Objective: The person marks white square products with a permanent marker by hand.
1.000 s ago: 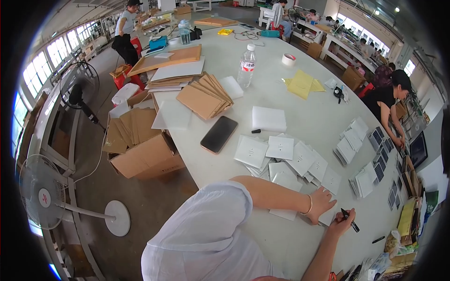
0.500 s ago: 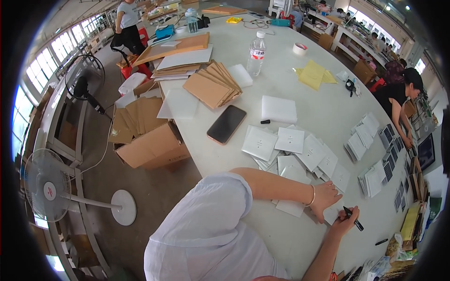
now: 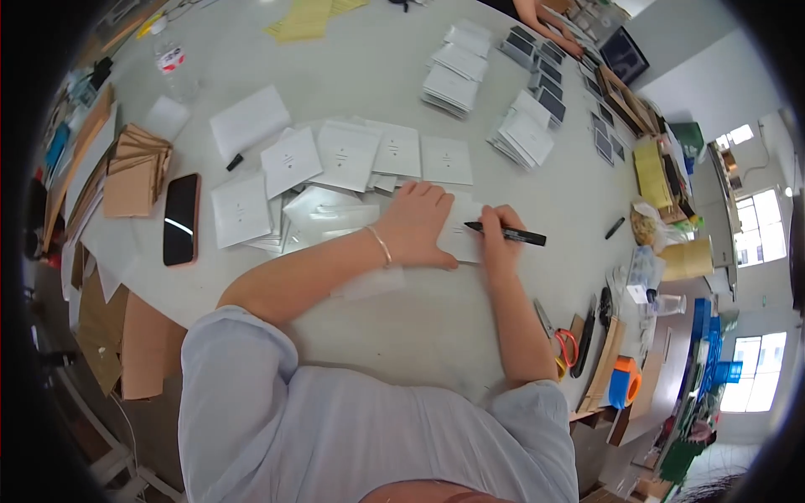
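A black marker pen (image 3: 527, 238) is gripped in my right hand (image 3: 501, 245), its tip at the surface of a white square packet (image 3: 461, 239). My left hand (image 3: 412, 225) lies open and flat with fingers stretched, its fingertips and thumb at the left part of that packet. Under and beyond the left hand spreads a loose pile of similar white packets (image 3: 345, 156), several bearing small dark marks. A small black pen cap (image 3: 235, 162) lies beside a thicker white stack (image 3: 250, 123) left of the pile.
A phone (image 3: 180, 220) and brown cardboard pieces (image 3: 134, 180) lie at left, near a water bottle (image 3: 173, 67). More packet stacks (image 3: 453, 77) stand far right. Red-handled scissors (image 3: 563, 342), a tape dispenser (image 3: 622, 383) and another black pen (image 3: 615, 227) are at right. A co-worker's arms (image 3: 545, 25) reach in beyond.
The view has swung right and down, so the table's right side and tools show and the fan has left view. Both hands stay at the packet, pen still held.
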Demonstrator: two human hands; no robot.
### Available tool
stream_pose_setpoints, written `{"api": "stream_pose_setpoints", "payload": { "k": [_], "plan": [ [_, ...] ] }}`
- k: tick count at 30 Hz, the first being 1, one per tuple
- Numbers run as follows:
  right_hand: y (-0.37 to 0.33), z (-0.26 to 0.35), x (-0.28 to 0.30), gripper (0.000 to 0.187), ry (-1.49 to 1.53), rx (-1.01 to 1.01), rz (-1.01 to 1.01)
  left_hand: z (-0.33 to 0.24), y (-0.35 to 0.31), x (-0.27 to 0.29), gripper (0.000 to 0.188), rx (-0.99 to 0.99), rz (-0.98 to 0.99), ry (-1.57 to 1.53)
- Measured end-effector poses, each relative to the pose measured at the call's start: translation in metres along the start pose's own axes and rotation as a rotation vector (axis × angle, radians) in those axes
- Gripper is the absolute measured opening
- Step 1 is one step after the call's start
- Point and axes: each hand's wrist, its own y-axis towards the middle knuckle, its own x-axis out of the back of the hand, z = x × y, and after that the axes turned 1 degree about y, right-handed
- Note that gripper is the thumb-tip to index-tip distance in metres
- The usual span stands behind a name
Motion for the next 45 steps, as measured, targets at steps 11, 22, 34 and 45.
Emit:
{"api": "stream_pose_setpoints", "payload": {
  "k": [11,22,34,45],
  "plan": [
    [0.0,-0.001,0.0,0.019,-0.252,0.194,0.019,-0.015,0.005,0.009,0.089,0.117,0.206,0.005],
    [0.0,-0.005,0.003,0.023,-0.185,0.188,0.012,-0.019,0.005,0.013,0.088,0.13,0.191,0.104],
    [-0.006,-0.001,0.006,0.025,-0.162,0.166,0.101,-0.018,0.004,0.006,0.075,0.098,0.081,0.111],
    [-0.006,0.0,0.004,0.025,-0.221,0.228,0.083,-0.019,0.003,0.007,0.079,0.109,0.111,0.144]
  ]
}}
